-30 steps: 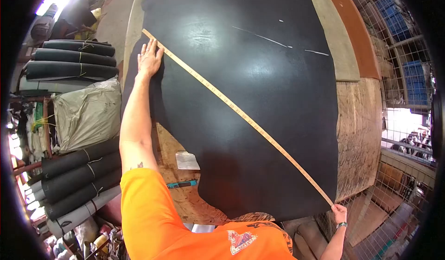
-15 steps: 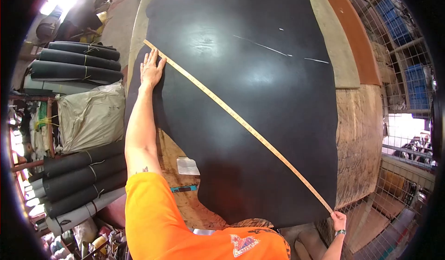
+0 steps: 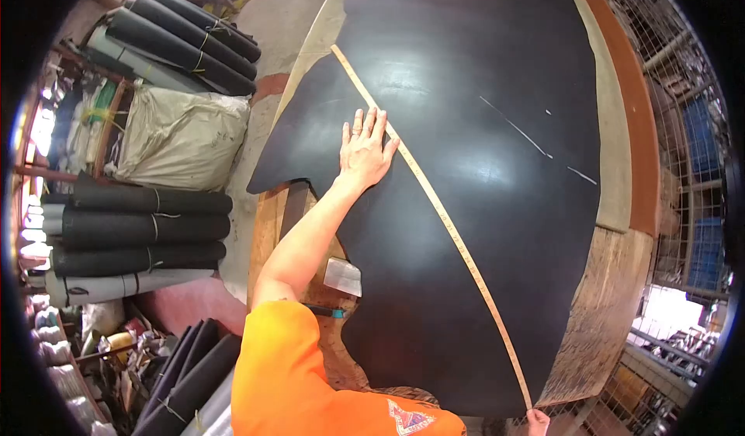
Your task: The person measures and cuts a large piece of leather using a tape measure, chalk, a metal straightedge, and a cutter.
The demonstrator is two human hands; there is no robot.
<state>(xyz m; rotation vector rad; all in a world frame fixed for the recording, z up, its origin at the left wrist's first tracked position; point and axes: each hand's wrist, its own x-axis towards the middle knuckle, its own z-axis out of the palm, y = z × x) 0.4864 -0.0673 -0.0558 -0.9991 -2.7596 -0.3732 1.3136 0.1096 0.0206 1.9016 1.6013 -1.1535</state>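
Note:
A large black sheet [image 3: 497,250] lies over a wooden table, with thin white marks on its upper right part. Across it runs a long yellow measuring strip [image 3: 452,234], slanting from the upper left to the lower right edge and slightly curved. My left hand [image 3: 366,150] lies flat on the sheet with its fingers spread, touching the strip near its upper part. At the bottom right, my right hand [image 3: 537,422] pinches the strip's lower end at the sheet's edge.
Left of the table are bundled black rolls [image 3: 147,230] and a wrapped beige package [image 3: 182,137]. A pale piece [image 3: 342,277] and a teal-ended tool [image 3: 330,312] lie on the wood beside the sheet. Wire mesh shelving [image 3: 698,164] stands at the right.
The view has turned and shifted. My left hand has moved down along the strip, away from its upper end. The strip now bows slightly, and my right hand still holds its lower end.

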